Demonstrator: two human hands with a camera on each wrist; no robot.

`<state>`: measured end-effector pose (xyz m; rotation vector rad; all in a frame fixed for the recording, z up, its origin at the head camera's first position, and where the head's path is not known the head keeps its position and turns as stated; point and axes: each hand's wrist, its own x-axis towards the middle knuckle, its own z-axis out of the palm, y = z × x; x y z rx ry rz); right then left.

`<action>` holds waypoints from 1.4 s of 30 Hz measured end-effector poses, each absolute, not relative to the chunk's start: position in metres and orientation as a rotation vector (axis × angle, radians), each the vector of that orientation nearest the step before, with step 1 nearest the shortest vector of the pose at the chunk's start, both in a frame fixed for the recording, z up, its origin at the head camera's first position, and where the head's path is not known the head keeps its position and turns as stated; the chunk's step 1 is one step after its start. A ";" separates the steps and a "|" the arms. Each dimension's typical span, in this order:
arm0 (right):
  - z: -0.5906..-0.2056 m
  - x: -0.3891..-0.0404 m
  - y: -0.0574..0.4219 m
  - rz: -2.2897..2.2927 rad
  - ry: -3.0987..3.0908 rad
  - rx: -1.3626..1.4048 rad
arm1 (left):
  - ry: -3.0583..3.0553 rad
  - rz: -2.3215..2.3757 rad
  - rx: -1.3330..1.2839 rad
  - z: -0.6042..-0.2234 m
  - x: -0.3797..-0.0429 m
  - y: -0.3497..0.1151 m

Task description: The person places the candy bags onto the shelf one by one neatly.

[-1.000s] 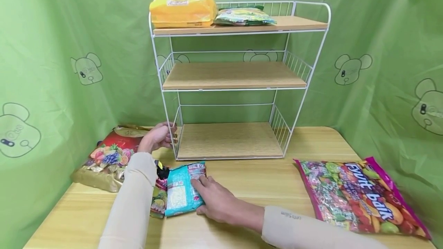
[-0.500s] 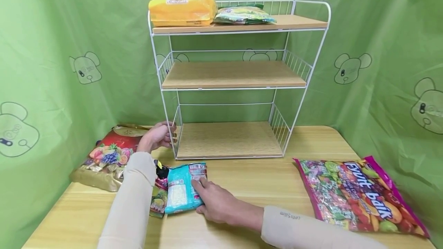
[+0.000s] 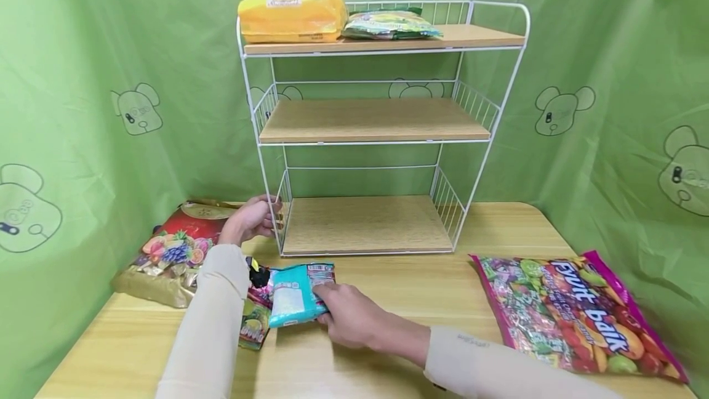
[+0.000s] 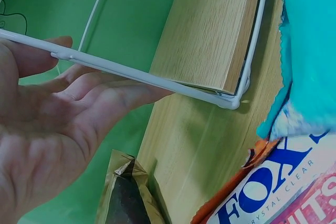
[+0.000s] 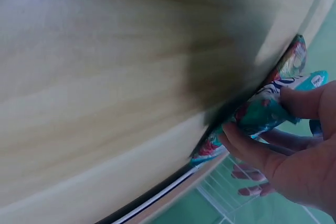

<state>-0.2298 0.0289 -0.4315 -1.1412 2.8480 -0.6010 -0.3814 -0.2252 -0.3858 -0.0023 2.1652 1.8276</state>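
Observation:
My right hand [image 3: 354,316] pinches the right side of a teal candy bag [image 3: 293,294] between thumb and fingers. In the right wrist view the bag [image 5: 262,111] tilts close over the table, fingers on both faces. A fruit candy bag [image 3: 255,325] lies left of it, partly under my left sleeve; the left wrist view shows FOX lettering on this bag [image 4: 278,182]. At the left front post of a white wire shelf rack [image 3: 256,116], my left hand [image 3: 255,220] holds the post, its fingers reaching behind the post in the left wrist view.
A yellow package [image 3: 293,17] and a green bag [image 3: 390,24] sit on the top wooden shelf. To the left lies a red and gold fruit bag [image 3: 177,251]. A large pink-edged candy bag [image 3: 581,316] lies at right. Green cloth [image 3: 138,165] encloses the table.
My right hand's fingers have closed on the teal bag and raised its near edge; bag and hand have shifted slightly right and away from me. My left hand stays at the post.

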 end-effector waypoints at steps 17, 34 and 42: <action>-0.382 -0.248 0.065 -0.995 2.913 -0.875 | 2.155 1.833 0.006 -0.386 -0.381 -0.226; -0.367 -0.287 0.124 -1.137 2.319 -0.422 | 2.149 1.825 -0.009 -0.387 -0.382 -0.225; -0.386 -0.302 0.133 -1.187 2.351 -0.310 | 2.159 1.812 -0.009 -0.386 -0.383 -0.225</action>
